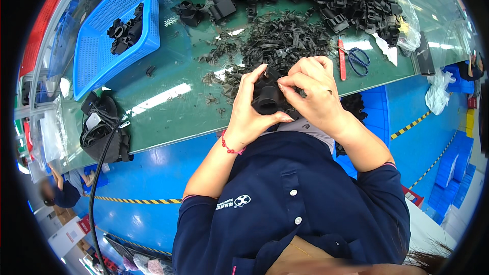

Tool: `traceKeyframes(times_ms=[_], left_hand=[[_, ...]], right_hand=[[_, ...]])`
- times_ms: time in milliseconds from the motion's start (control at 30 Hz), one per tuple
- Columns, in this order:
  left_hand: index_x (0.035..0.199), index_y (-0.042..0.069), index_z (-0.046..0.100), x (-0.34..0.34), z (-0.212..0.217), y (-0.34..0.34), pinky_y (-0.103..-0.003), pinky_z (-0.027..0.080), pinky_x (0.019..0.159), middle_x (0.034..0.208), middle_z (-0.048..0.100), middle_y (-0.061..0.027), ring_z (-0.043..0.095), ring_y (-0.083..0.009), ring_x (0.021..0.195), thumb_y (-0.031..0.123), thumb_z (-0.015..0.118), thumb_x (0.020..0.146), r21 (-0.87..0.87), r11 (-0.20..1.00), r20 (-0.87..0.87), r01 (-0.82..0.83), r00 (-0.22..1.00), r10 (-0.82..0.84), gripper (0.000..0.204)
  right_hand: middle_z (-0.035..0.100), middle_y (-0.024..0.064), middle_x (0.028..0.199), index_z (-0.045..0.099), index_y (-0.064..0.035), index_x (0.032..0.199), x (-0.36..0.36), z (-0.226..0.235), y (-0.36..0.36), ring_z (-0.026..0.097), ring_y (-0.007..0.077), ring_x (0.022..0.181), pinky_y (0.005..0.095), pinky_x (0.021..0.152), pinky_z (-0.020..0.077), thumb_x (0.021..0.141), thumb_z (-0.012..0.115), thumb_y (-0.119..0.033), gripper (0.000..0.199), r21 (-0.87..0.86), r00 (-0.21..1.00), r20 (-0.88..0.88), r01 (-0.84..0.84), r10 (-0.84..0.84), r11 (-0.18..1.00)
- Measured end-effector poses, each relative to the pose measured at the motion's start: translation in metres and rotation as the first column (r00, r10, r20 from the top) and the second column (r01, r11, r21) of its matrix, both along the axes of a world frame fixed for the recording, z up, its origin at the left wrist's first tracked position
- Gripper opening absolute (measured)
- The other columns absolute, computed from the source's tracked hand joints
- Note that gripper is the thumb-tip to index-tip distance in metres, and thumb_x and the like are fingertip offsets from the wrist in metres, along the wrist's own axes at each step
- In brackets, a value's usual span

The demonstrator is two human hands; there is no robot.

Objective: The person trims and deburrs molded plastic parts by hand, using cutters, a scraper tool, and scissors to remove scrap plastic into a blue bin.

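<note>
A black hollow plastic part (266, 97) with a round, tube-like end is held over the near edge of the table. The fingers and thumb of my left hand (242, 119) curve around its left side and underside. On its other side, my right hand (317, 91) has thumb and forefinger pinched together against the part. Whatever lies between those fingertips is too small to make out. Just beyond both hands spreads a heap of thin black plastic scraps (288, 38).
Many black moulded parts (336, 0) are piled along the far side. A blue basket (109, 74) containing several parts stands left. Right of the scraps lie a red strip-shaped tool (342, 61) and dark blue-handled scissors (359, 62). A black bag (104, 140) with a cable sits at the left edge.
</note>
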State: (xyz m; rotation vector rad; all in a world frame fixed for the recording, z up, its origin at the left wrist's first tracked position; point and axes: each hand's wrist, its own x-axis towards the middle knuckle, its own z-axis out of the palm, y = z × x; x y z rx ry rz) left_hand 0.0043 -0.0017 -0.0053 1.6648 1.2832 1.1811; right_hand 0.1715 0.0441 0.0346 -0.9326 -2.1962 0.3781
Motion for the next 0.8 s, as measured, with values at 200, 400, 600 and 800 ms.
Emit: traceKeyframes(times_ms=[200,400,600,800], left_hand=[[0.134,0.009,0.031,-0.005,-0.01,0.001,-0.045,0.043,0.096,0.122,0.046,-0.0079,0.05,-0.0241,0.114,0.035,0.081,0.064,-0.269,0.89,0.832,0.368,0.554,0.023,0.09],[0.134,0.011,0.032,-0.006,-0.016,0.002,-0.047,0.042,0.097,0.122,0.046,-0.0096,0.043,-0.0298,0.121,0.025,0.08,0.068,-0.191,0.87,0.934,0.455,0.357,0.019,0.083],[0.132,0.009,0.033,-0.005,-0.02,0.0,-0.037,0.04,0.098,0.124,0.046,-0.009,0.043,-0.0259,0.122,0.014,0.079,0.069,-0.129,0.878,0.964,0.461,0.267,0.001,0.078],[0.13,0.006,0.037,-0.006,-0.021,0.001,-0.034,0.037,0.1,0.123,0.046,-0.0075,0.046,-0.0214,0.115,0.014,0.081,0.066,-0.173,0.891,0.937,0.419,0.35,0.017,0.078]], right_hand=[[0.057,0.0028,0.077,0.066,-0.0071,0.08,0.011,0.014,0.006,0.051,0.0157,0.077,0.0295,0.077,0.0344,0.073,0.068,-0.004,0.008,-0.141,0.982,-0.15,0.096,-0.117,0.985],[0.055,0.0036,0.076,0.061,-0.0051,0.073,0.014,0.015,0.003,0.05,0.017,0.077,0.0292,0.077,0.0359,0.075,0.067,-0.005,0.007,-0.184,0.99,-0.13,0.023,-0.048,0.983],[0.055,-0.0012,0.078,0.066,-0.0114,0.082,0.005,0.021,-0.001,0.052,0.0139,0.075,0.0299,0.079,0.0297,0.07,0.07,-0.01,0.012,-0.189,0.988,-0.151,-0.005,-0.024,0.982],[0.054,-0.0022,0.076,0.069,-0.0143,0.084,0.0,0.013,-0.006,0.052,0.0132,0.075,0.0322,0.078,0.0294,0.07,0.07,-0.01,0.014,-0.167,0.993,-0.117,-0.003,-0.017,0.986]])
